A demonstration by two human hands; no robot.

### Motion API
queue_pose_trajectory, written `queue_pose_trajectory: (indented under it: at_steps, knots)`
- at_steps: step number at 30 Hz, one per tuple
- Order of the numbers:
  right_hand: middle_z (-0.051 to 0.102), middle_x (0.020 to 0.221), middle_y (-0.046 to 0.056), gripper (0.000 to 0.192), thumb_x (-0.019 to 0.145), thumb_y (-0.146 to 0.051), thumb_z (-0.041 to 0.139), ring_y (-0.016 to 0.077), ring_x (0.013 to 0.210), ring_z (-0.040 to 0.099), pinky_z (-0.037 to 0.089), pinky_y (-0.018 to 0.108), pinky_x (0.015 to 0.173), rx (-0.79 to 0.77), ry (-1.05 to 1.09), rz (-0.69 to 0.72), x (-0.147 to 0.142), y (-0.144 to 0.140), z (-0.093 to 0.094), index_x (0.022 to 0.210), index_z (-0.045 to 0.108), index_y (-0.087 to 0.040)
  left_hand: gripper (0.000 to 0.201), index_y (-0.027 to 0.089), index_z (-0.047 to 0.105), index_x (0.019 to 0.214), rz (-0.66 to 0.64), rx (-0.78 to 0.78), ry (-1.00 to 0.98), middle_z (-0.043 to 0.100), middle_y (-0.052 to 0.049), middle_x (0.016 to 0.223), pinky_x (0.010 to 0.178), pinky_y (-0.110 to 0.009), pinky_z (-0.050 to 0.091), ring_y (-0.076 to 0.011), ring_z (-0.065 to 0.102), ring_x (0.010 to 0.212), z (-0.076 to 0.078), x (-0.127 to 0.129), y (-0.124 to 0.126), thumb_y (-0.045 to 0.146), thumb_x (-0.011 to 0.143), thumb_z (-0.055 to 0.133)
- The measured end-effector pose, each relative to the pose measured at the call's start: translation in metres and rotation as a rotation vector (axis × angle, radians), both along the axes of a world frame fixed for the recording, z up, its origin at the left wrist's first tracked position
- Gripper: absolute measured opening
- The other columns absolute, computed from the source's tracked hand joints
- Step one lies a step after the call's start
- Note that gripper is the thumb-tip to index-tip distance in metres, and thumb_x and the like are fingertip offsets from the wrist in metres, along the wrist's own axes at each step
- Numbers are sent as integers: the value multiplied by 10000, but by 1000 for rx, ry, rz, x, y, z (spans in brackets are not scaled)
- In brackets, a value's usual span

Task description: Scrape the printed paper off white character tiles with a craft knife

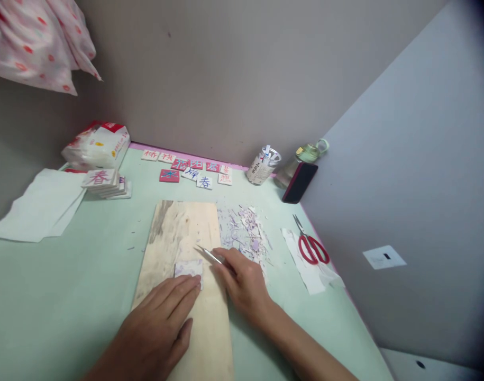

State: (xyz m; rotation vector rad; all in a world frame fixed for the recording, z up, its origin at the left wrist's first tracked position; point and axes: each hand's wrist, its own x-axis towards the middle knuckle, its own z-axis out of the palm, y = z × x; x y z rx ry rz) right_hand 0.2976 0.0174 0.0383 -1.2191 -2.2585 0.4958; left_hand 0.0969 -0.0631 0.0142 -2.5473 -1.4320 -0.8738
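A: Location of the workpiece?

B: Square tile (187, 267), pale with purplish marks, flat on the wooden board (200, 219); its near part is covered by the left hand (162, 312).

A: Fingers?

B: Left: extended side by side, tips resting on the tile, thumb apart. Right hand (245, 278): closed round a slim knife (210, 255), point just beyond the tile. Cannot tell whether the point touches wood.

A: Surroundings?

B: Purple and white shavings (249, 233) right of the board; farther right, red-handled scissors (313, 250) partly over white paper (315, 284). Beyond the board: lettered tiles (204, 183), can (259, 168), phone (300, 183) by a bottle (283, 177). Far left: tile stack (101, 179), tissue pack (102, 149) behind.
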Motion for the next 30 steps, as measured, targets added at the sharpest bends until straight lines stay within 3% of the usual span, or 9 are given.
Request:
queue_pose_trajectory:
  at_steps: [3, 5, 13, 19, 22, 24, 26, 28, 30]
  knots:
    - [618, 773, -23, 35, 912, -237, 648, 126, 699, 577, 407, 230, 624, -141, 3, 9, -6, 8, 5, 910, 680, -224, 438, 161, 559, 1320, -4, 27, 39, 700, -44, 1262, 994, -308, 501, -191, 655, 1131, -2, -2, -2, 190, 888, 497]
    - [591, 755, -32, 88, 897, -210, 671, 114, 690, 563, 387, 223, 625, -169, -11, 48, -13, 13, 7, 809, 667, -212, 442, 145, 564, 1323, -8, 51, 72, 691, -53, 1286, 1014, -297, 485, -188, 647, 1154, -3, -3, -3, 194, 888, 502]
    - [560, 800, -16, 128, 913, -130, 560, 106, 648, 493, 289, 230, 559, -53, -164, 138, -24, 18, 5, 806, 606, -184, 438, 174, 556, 1331, -28, 124, 106, 700, -26, 1291, 1057, -251, 454, -154, 653, 1165, -1, -7, -6, 235, 899, 508]
    - [503, 682, -40, 188, 866, -119, 527, 110, 618, 460, 326, 229, 568, -278, 35, 37, -3, 12, 14, 693, 514, -191, 394, 241, 603, 1271, -135, 32, 124, 679, 35, 1309, 1139, -301, 407, -155, 593, 1251, -9, -24, -3, 117, 911, 505]
    - [485, 642, -39, 268, 920, -222, 531, 113, 592, 445, 324, 234, 539, -323, 85, -19, 16, 9, 19, 656, 495, -193, 307, 242, 645, 1176, -111, -35, 100, 718, 24, 1202, 1064, -310, 470, -175, 618, 1191, -5, -22, -3, 131, 922, 511]
    - [538, 666, -24, 303, 983, -317, 487, 125, 604, 480, 351, 245, 551, -268, 51, -3, 26, 6, 19, 718, 568, -192, 297, 201, 637, 1198, -61, -3, 73, 731, -14, 1153, 976, -300, 510, -186, 652, 1094, 1, -13, -3, 187, 926, 517]
    - [624, 766, 2, 287, 1028, -325, 419, 141, 669, 551, 398, 257, 598, -173, -4, 72, 33, 1, 17, 932, 659, -201, 395, 160, 589, 1293, -28, 34, 77, 719, -48, 1201, 932, -311, 521, -200, 661, 1057, 5, -4, -3, 216, 908, 521]
    - [661, 835, 17, 303, 1048, -274, 375, 143, 701, 586, 419, 260, 612, -48, -46, 173, 37, -4, 13, 1210, 626, -222, 473, 155, 546, 1355, -22, 54, 113, 694, -54, 1277, 932, -325, 517, -210, 656, 1083, 6, 3, -2, 220, 887, 520]
    - [644, 780, 7, 337, 1053, -249, 375, 134, 634, 562, 395, 257, 560, 81, -89, 259, 38, -7, 10, 1327, 569, -221, 456, 163, 559, 1338, -30, 85, 151, 693, -35, 1293, 942, -321, 511, -202, 655, 1101, 6, 5, -2, 220, 888, 511]
